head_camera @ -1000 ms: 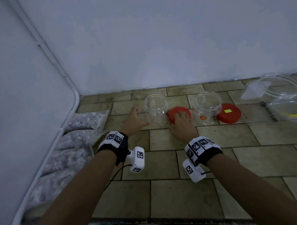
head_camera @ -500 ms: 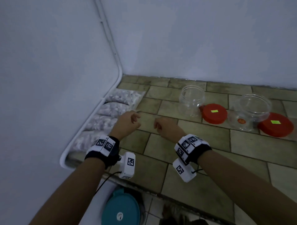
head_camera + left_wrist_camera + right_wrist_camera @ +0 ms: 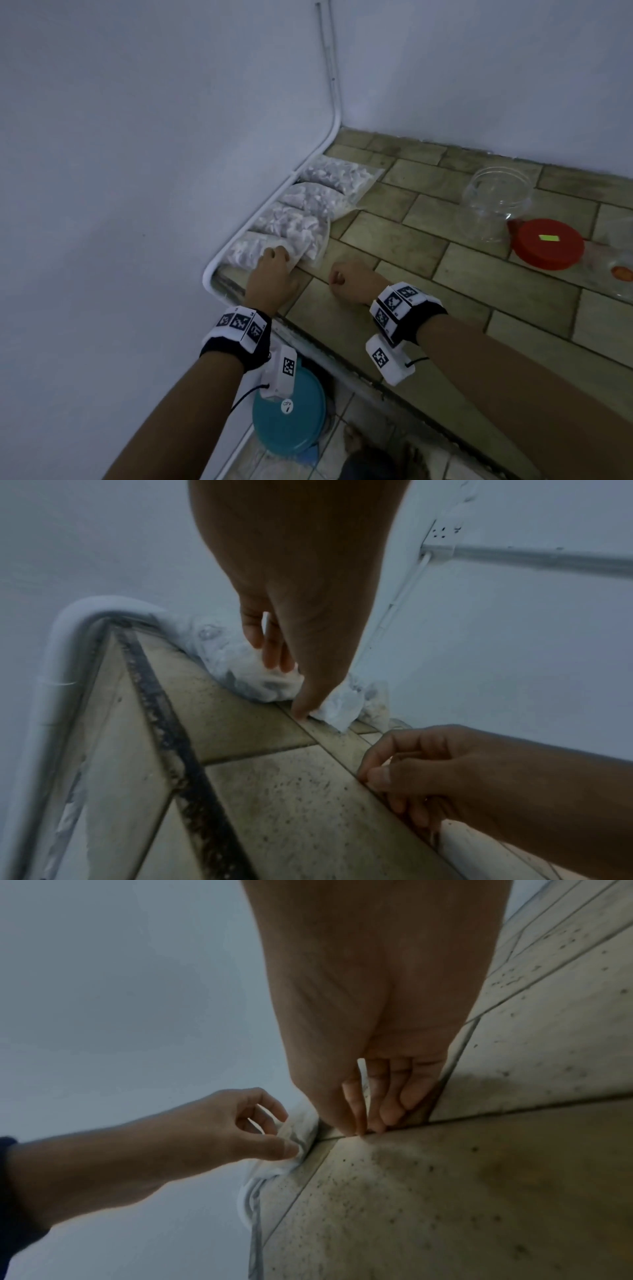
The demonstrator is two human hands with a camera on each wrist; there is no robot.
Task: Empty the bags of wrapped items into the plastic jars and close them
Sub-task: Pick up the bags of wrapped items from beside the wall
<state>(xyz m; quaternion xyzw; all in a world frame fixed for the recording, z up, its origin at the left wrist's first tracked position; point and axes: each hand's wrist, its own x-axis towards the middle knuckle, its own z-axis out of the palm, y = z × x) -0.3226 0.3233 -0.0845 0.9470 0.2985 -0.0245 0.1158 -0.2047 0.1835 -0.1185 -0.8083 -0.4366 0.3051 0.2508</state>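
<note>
Several clear bags of white wrapped items (image 3: 308, 205) lie in a row along the left wall. My left hand (image 3: 275, 255) grips the nearest bag (image 3: 243, 253), fingers curled over its top and thumb at its edge (image 3: 289, 685). The bag (image 3: 240, 669) still rests on the tiled counter. To the right, my right hand (image 3: 337, 277) is curled with thumb against forefinger (image 3: 363, 1123) and holds nothing, fingertips close to the tiles. An open clear jar (image 3: 496, 202) stands at the back right with a red lid (image 3: 548, 243) beside it. A second jar (image 3: 620, 260) is cut off by the right edge.
A white conduit (image 3: 270, 202) runs between the bags and the wall. The tiled counter (image 3: 445, 267) ends at a dark front edge (image 3: 342, 363). Below it stands a round teal lid (image 3: 287, 421) on the floor. Walls close in at left and back.
The view has swung left from the jars to the bags. Both hands left the jar and red lid and moved left; my left hand now grips the nearest bag.
</note>
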